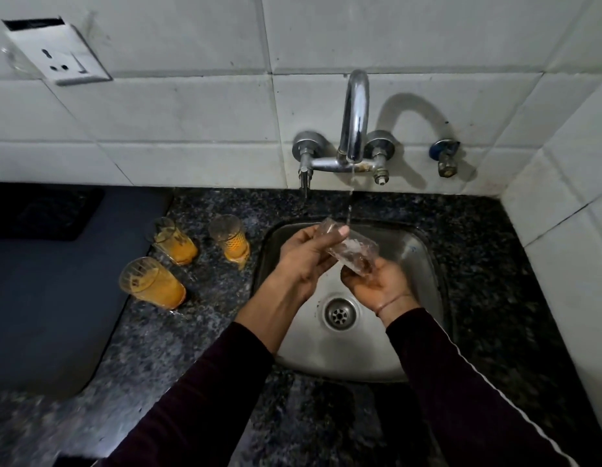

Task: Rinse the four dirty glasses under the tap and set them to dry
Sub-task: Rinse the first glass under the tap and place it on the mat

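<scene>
Sink [414,335]: brushed steel, dull sheen. Tap [355,106]: glossy chrome. Surface [198,335]: polished speckled stone. Wall tiles [178,106]: matt white ceramic.

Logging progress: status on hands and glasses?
Both hands, left hand and right hand, grip one glass under running tap. Three dirty glasses wait on counter. Nothing obstructing.

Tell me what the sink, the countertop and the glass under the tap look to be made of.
Sink: apparently stainless steel, brushed and dull grey with soft reflections.
Countertop: looks like polished dark granite, black with pale speckles and a sheen; could be an imitation.
Glass, held by the left hand and right hand: clear glass by its look, see-through with bright glints.
</scene>
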